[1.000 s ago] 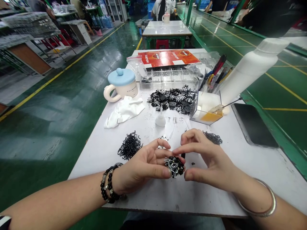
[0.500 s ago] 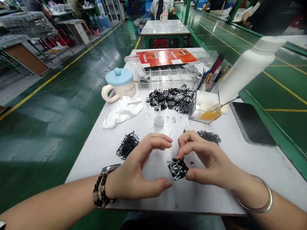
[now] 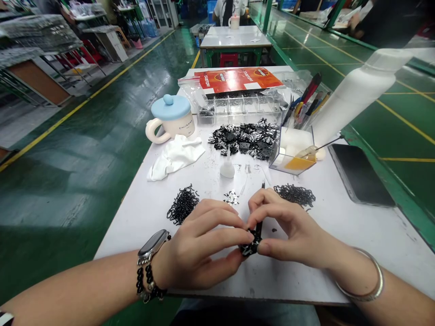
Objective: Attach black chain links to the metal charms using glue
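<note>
Cluster of black metal pieces [image 3: 250, 248], pinched between left hand [image 3: 200, 244] and right hand [image 3: 292, 228] (both gripping it closely)

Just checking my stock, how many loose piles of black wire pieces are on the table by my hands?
2: one pile beyond the left hand, another pile beyond the right hand; others may be hidden.
</note>
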A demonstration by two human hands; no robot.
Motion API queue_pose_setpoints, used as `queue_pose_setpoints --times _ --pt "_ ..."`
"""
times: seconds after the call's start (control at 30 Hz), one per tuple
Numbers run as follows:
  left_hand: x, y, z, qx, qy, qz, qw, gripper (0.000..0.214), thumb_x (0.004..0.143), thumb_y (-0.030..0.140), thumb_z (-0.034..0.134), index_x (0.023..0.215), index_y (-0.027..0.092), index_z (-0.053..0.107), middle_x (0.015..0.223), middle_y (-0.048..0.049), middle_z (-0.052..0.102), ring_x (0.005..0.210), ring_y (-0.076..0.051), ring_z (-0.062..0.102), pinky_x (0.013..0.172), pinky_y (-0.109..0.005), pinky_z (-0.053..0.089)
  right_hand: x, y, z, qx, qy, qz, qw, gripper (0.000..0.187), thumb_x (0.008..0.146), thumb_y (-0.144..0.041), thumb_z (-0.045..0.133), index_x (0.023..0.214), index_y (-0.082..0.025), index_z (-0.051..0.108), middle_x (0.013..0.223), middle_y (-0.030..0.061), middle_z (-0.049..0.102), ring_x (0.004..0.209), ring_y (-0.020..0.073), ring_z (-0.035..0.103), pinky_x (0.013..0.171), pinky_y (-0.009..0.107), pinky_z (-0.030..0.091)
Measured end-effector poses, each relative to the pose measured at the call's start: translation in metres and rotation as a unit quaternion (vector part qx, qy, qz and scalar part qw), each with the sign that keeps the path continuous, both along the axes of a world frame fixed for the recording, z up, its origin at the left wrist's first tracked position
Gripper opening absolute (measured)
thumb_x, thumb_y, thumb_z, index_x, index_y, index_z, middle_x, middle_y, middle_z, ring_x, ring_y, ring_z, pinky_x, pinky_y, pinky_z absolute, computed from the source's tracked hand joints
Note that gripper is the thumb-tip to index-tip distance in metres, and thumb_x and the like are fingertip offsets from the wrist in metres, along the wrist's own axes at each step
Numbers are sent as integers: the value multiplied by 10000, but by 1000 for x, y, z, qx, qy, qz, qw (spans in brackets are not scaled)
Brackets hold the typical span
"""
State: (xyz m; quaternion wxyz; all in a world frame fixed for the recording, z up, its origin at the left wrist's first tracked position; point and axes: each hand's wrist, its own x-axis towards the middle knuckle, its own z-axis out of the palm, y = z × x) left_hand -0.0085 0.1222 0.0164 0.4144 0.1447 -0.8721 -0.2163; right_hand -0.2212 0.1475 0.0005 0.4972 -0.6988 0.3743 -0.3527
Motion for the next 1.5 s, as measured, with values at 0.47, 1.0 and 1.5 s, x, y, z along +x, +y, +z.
queue_pose_setpoints --times 0.47,1.0,1.5 --pt "4 2 -3 1 -58 15 998 325 701 36 633 990 183 620 790 -72 693 719 -190 639 674 -318 511 7 3 3 35 14 -16 999 195 826 -420 631 870 -231 650 949 42 494 948 182 478 859 337 384" --pt "-1 7 -2 244 -73 49 966 107 732 91 589 801 167 619 626 15 516 579 -108 498 558 -220 424 13 14 -5 -181 127 -31 975 141 923 -277 484 857 -186 568 762 30 580 744 165 435 712 366 315" --pt "-1 2 -3 670 -21 0 742 177 726 230 705 866 132 660 646 9 539 564 -82 440 523 -211 355 15 10 2 -48 85 -34 995 226 934 -307 462 765 -195 563 659 0 515 703 144 433 680 314 327"
